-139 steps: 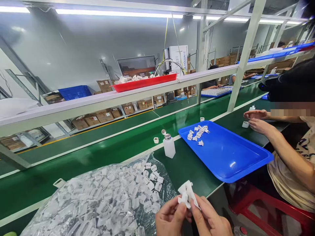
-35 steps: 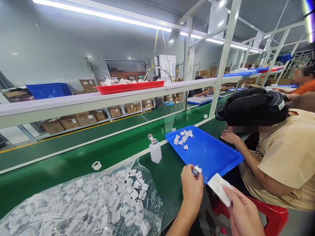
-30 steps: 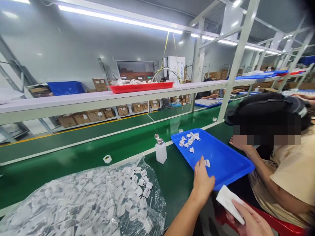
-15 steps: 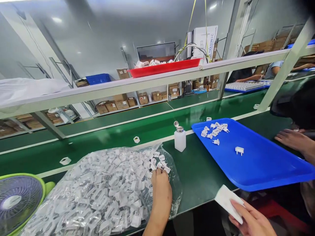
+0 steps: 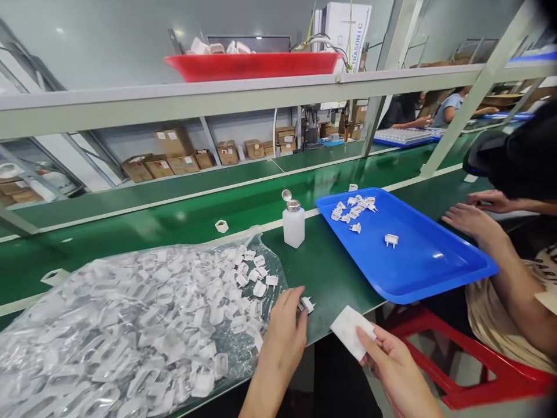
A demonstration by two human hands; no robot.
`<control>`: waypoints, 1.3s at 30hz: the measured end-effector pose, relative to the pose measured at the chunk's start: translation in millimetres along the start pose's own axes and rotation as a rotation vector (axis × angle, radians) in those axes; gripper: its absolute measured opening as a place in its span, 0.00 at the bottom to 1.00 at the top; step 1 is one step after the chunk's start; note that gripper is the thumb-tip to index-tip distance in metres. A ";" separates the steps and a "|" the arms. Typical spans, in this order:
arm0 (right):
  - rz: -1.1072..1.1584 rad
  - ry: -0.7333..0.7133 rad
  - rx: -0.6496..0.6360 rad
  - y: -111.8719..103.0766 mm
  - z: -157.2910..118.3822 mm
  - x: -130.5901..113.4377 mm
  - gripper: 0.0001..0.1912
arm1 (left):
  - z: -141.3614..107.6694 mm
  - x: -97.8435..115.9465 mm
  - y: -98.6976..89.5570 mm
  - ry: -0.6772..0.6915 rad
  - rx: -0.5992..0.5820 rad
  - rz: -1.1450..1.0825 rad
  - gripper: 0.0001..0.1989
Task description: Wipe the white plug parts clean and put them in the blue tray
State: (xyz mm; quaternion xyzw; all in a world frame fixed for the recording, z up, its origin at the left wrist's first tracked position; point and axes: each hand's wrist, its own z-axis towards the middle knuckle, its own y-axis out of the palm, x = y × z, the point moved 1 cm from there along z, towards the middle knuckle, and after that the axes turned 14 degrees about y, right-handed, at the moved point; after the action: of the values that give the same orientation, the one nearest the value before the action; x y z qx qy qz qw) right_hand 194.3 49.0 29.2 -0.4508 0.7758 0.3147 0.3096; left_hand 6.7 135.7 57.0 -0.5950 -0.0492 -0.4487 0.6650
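- A white plug piece (image 5: 308,305) is held at the fingertips of the left hand (image 5: 285,325), its prongs turned to the right, above the near edge of the worktop (image 5: 322,278); the left fingers are narrowed around it, though their exact contact is partly hidden.
- A folded white cloth (image 5: 350,330) is pinched between thumb and fingers of the right hand (image 5: 391,363), just beyond the worktop's near edge, apart from the piece.
- The step in hand is judged to be the carrying of one piece clear of the bag, with the cloth kept ready; for the next move, a firm pinch and a closing of the gap between the hands seem called for.
- Left of the hand, a clear plastic bag (image 5: 243,357) of many white pieces is spread to the worktop's near edge.
- A white bottle (image 5: 294,226) is stood upright near the worktop's far edge, its lid raised.
- On the right, a blue tray (image 5: 422,267) is seen; a cluster of plug pieces (image 5: 354,208) is gathered towards its far left corner, and a single piece (image 5: 391,240) is set nearer its middle.
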 end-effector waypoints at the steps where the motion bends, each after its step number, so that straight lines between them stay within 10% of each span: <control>1: 0.017 0.000 0.002 -2.6 0.0 3.2 0.29 | -2.5 0.8 1.6 -0.040 0.029 -0.028 0.19; 7: -0.050 -0.111 0.240 -9.2 7.3 19.2 0.26 | -14.2 -3.6 15.1 -0.099 0.002 -0.068 0.17; 11: -0.532 -0.748 0.424 9.4 21.8 19.8 0.16 | -11.4 -10.0 22.3 -0.011 0.026 -0.080 0.14; 15: -0.796 -1.098 0.290 32.3 36.8 28.0 0.24 | -7.0 -17.5 25.4 0.063 0.052 -0.074 0.17; 33: -1.151 -0.860 -0.134 54.4 41.4 -52.6 0.18 | -11.2 -21.2 39.6 0.185 0.085 -0.013 0.24; 39: -1.120 -0.837 -0.155 39.2 41.0 -28.8 0.20 | -12.7 -12.1 31.5 0.154 0.019 0.020 0.23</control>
State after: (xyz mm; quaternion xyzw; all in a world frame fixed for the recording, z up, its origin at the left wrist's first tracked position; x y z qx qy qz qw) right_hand 178.9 110.5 34.4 -0.6441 0.2182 0.3094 0.6647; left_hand 14.3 128.1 22.5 -0.5528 0.0037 -0.4861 0.6769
